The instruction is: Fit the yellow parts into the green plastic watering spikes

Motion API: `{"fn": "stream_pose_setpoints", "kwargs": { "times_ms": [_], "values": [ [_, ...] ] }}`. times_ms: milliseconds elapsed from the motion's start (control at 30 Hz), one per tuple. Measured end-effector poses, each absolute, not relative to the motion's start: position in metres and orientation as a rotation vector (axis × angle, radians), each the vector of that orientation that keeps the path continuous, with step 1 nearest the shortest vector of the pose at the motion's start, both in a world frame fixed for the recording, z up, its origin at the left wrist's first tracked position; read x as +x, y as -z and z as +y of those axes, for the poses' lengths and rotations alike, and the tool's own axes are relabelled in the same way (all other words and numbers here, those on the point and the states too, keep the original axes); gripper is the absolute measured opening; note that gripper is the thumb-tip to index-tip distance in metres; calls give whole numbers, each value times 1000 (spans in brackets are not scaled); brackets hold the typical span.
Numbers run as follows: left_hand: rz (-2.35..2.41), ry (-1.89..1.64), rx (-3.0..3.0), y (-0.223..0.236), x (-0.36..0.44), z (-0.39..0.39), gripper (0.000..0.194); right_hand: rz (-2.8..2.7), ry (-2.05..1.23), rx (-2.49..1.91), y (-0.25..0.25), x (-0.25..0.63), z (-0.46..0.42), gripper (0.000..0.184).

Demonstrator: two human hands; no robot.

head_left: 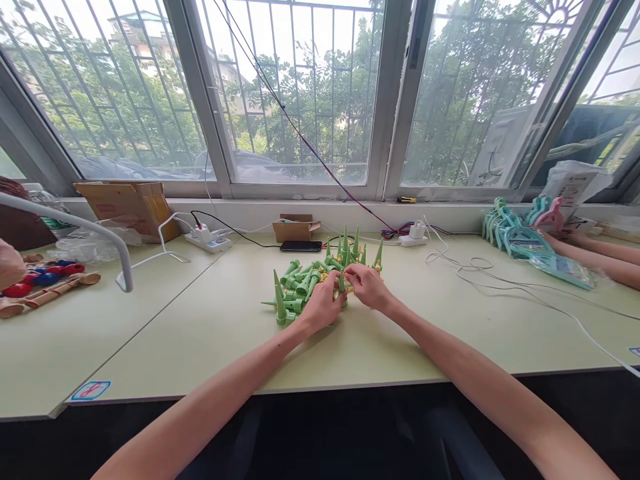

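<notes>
In front of me on the table [225,347], my left hand [324,305] is closed around a green plastic watering spike [342,283], which stands tip up. Close on its right, my right hand [369,285] pinches at the spike's side; its fingertips hide whatever small piece they hold. Left of my hands lies a heap of loose green spikes [303,280], with one cone [279,293] standing upright at the near left. Behind my hands several upright spikes [346,245] stand in a group, with small yellow parts among them.
A black phone [301,246] lies behind the heap, before a small open cardboard box [296,229]. Power strips [209,241] and loose white cables [480,267] run along the back and right. Teal hangers [517,237] lie near another person's arms [590,257]. Wooden toys [55,290] are at far left.
</notes>
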State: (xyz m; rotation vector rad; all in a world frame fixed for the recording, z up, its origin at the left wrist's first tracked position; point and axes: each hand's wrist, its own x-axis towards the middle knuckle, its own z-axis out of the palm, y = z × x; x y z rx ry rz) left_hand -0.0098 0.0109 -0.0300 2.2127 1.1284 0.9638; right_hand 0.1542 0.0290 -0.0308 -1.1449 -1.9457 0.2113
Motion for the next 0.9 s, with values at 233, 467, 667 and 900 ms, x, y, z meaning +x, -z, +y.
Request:
{"fn": "stream_pose_setpoints", "kwargs": {
  "times_ms": [233, 467, 667, 900],
  "values": [
    [1214, -1039, 2161, 29, -9, 12, 25, -1925, -222, -1188, 29, 154, 28, 23],
    [1203, -1169, 2004, 30, -9, 15, 26, -1904, -264, -1205, 26, 153, 24, 25],
    [1177, -1243, 1893, 27, -9, 15, 21, -1892, -264, -1209, 25, 153, 23, 29],
    [1175, -1256, 1796, 25, -8, 13, 21, -1889, -258, -1174, 27, 154, 24, 28]
  ]
}}
